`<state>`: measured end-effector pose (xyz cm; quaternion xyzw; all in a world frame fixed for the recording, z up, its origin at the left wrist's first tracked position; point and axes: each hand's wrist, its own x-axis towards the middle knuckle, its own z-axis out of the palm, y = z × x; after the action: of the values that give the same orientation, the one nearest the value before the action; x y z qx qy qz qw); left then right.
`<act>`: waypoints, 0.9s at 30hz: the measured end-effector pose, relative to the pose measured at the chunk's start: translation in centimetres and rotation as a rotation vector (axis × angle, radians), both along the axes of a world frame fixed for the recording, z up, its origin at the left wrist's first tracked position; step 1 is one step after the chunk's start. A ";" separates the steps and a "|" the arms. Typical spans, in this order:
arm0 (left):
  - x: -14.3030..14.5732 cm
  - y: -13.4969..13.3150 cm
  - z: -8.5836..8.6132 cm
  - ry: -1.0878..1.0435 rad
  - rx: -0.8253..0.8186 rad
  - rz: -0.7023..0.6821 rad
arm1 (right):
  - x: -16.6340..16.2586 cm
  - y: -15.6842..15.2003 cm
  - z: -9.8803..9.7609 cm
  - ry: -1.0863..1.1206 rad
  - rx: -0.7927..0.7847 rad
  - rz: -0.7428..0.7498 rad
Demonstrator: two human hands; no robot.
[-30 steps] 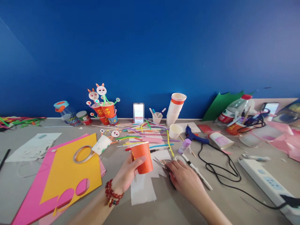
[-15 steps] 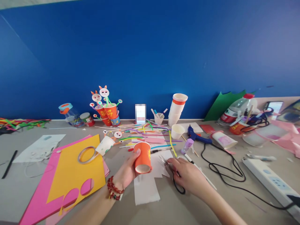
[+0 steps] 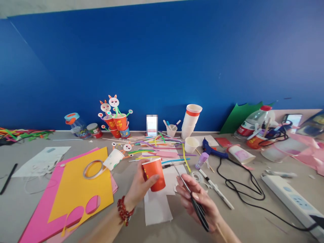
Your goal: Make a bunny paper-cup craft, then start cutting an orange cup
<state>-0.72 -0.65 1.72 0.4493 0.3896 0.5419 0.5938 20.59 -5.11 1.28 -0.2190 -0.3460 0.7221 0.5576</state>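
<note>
An orange paper cup (image 3: 157, 175) is gripped in my left hand (image 3: 141, 187), its white-rimmed mouth turned upward and tilted a little to the left. My right hand (image 3: 196, 197) holds a pair of scissors (image 3: 194, 202) with black handles; the blades point up and away, toward the cup but apart from it. White paper pieces (image 3: 157, 209) lie on the table beneath the cup. Right of the scissors are a roll of clear tape (image 3: 196, 177), a white marker (image 3: 217, 189) and a purple glue stick (image 3: 201, 160).
Yellow and pink sheets (image 3: 81, 182) with a tape ring (image 3: 93, 169) spread at left. Pipe cleaners (image 3: 157, 148) lie behind the hands. A leaning cup stack (image 3: 190, 121) stands at the wall. A blue glue gun (image 3: 214, 150), its black cord (image 3: 240, 199) and a power strip (image 3: 291, 195) occupy the right.
My right hand has lifted the scissors off the table and turned palm up. My left hand has rotated the cup, so its mouth faces up and its lower end points toward me.
</note>
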 end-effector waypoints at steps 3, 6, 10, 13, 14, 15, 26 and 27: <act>-0.2 0.1 -0.7 0.049 0.073 -0.062 | -1.0 0.2 0.8 0.171 -0.078 -0.013; -0.2 0.0 -1.1 0.065 0.116 -0.128 | -1.7 0.8 1.4 0.209 -0.166 -0.044; -0.4 -0.4 -0.8 -0.009 0.131 -0.260 | -2.3 1.5 1.4 0.076 -0.202 -0.155; -0.8 -0.8 -0.4 -0.177 0.082 -0.415 | -2.4 1.6 0.8 -0.098 -0.160 -0.257; -0.9 -0.9 -0.3 -0.238 0.052 -0.479 | -2.4 1.6 0.5 -0.157 -0.127 -0.301; -1.0 -1.1 -0.2 -0.289 0.016 -0.549 | -2.4 1.6 0.2 -0.218 -0.083 -0.349; -1.5 -0.9 -0.2 -0.371 -0.061 -0.636 | -1.2 1.4 0.1 -1.036 0.686 -0.545; -1.6 -0.9 -0.2 -0.381 -0.066 -0.642 | -1.0 1.4 0.2 -1.089 0.731 -0.531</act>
<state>-2.28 -1.56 1.48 0.4204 0.1288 0.3890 0.8095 19.57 -3.70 1.45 -0.4249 -0.7309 0.1871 0.5003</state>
